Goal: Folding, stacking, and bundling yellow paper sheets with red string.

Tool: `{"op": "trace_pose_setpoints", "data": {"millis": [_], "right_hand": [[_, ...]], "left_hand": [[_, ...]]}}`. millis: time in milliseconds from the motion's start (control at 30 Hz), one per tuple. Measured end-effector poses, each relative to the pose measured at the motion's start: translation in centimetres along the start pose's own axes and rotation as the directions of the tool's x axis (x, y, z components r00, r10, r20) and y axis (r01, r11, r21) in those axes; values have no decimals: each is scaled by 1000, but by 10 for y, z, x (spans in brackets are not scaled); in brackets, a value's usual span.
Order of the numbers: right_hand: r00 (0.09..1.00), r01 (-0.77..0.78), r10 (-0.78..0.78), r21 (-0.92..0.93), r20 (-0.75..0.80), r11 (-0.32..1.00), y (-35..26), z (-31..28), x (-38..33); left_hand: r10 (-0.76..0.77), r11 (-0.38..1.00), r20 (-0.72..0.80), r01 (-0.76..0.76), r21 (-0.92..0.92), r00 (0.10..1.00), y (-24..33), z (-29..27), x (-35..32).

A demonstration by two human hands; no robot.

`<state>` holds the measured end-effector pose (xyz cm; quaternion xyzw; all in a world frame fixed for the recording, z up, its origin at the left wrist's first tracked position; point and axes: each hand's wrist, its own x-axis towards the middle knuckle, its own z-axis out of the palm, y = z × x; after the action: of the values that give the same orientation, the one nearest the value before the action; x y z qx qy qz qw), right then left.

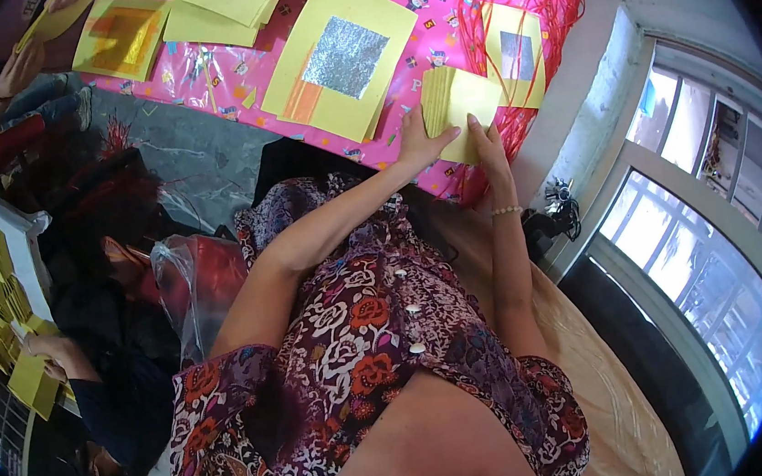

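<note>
Near the right end of the pink table, both hands are closed on a thick stack of folded yellow paper, its layered edges showing at the left. My left hand grips the stack's lower left side, thumb across its front. At the lower right edge, my right hand pinches it, thumb and fingers pressed to the paper. Just left lies a large yellow sheet with a silver foil square and an orange patch. A smaller yellow sheet with a silver square sits to the right, partly under red strings.
A pink patterned cover spreads over the table. More yellow sheets and a gold-square sheet lie farther left. Co-workers' hands handle yellow paper at the left. A window stands at the right.
</note>
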<state>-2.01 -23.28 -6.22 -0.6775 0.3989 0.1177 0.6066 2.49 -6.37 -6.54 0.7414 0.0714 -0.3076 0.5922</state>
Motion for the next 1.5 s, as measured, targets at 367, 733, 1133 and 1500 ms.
{"op": "trace_pose_setpoints", "data": {"millis": [367,733,1133,1500], "right_hand": [[997,-2,-1,37,73,999,0,-13,-7],[906,420,-421,34,38,907,-53,-10,-48],[401,723,-913,-638,74,266,-150,24,-98],[420,763,-904,-571,82,303,-157,28,-105]], "left_hand": [[-287,956,122,277,96,950,18,0,26],[374,906,71,-348,-240,925,31,-11,-3],[582,811,-33,-583,-53,812,65,-45,-10],[628,778,16,-628,8,778,69,-59,-15]]}}
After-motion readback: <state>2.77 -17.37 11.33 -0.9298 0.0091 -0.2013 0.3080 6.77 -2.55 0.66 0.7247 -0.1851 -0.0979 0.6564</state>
